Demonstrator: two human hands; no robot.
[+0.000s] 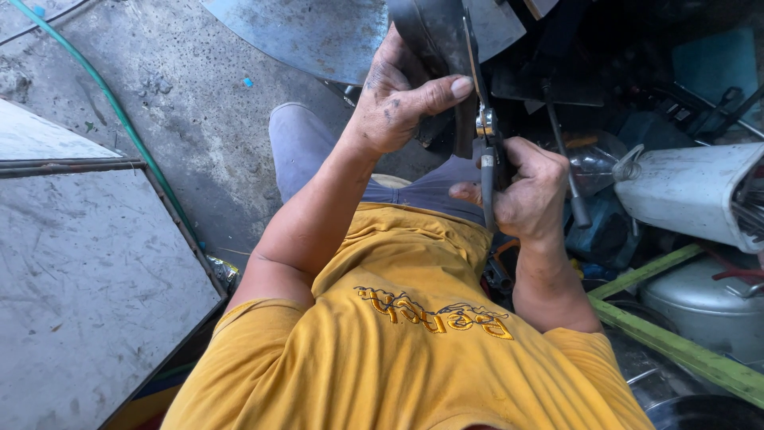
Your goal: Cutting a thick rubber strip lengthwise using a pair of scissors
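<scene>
My left hand (398,99) grips a dark curved piece of sheet metal (430,36), thumb pressed across its face. My right hand (529,191) is closed around the handles of a pair of metal snips (487,131). The snips' blades run up along the edge of the metal piece, right beside my left thumb. Both hands are held above my lap, over my yellow shirt and grey trousers.
A large flat metal sheet (87,271) lies at the left, and a rounded sheet (310,32) on the concrete floor ahead. A green hose (111,107) crosses the floor. At the right are a whitish metal container (692,191), a green bar (676,338), a round pot (708,306) and dark clutter.
</scene>
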